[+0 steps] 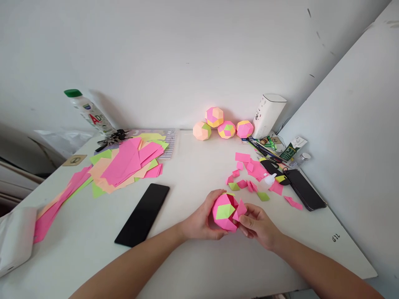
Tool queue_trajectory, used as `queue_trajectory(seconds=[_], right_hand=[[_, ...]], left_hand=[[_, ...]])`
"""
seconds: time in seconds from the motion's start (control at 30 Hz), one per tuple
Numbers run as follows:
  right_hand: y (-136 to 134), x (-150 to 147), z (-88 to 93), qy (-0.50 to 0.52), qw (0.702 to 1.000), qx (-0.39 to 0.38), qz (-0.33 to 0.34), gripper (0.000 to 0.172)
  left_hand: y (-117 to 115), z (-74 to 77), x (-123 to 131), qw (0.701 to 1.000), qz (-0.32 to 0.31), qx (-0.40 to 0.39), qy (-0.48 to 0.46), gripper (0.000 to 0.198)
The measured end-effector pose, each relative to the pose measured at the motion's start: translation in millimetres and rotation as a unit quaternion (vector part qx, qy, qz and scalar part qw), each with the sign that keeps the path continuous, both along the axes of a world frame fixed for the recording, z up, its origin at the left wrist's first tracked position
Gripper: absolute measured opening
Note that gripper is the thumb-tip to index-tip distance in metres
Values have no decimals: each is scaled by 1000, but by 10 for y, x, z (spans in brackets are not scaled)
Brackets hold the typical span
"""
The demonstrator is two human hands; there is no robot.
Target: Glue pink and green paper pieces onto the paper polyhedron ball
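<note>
A pink and green folded paper ball (224, 211) is held above the front of the table, with my left hand (202, 216) wrapped round its left side. Its right side has an opening with dark pink inside. My right hand (260, 224) pinches a pink folded paper piece (240, 210) against that opening; whether the piece is joined to the ball I cannot tell. Just beyond the ball lie several small folded pieces, among them a green paper piece (263, 196) and a pink paper piece (242, 183).
Finished paper balls (227, 129) stand against the wall. Paper sheets (124, 162) spread at left, behind a black phone (142, 214). At right lie scissors (274, 170), a small white glue bottle (269, 179) and a dark phone (305, 189). A white bottle (93, 114) stands far left.
</note>
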State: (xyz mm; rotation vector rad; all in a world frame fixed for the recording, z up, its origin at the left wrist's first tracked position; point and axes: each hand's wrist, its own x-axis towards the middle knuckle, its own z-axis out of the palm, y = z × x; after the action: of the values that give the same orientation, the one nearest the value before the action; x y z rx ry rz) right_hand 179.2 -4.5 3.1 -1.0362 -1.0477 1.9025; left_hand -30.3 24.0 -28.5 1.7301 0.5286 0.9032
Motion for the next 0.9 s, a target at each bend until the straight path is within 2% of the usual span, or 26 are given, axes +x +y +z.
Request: queue_trajectory(seconds=[0.4,0.9], right_hand=[[5,1,-18,5,999,8,40,30],[-1,-8,-21,10,999,13,48,27]], left_hand=[[-1,7,-2,1000,-7,-4,4,96],[-3,-18,-10,999,-23,-25,5,99]])
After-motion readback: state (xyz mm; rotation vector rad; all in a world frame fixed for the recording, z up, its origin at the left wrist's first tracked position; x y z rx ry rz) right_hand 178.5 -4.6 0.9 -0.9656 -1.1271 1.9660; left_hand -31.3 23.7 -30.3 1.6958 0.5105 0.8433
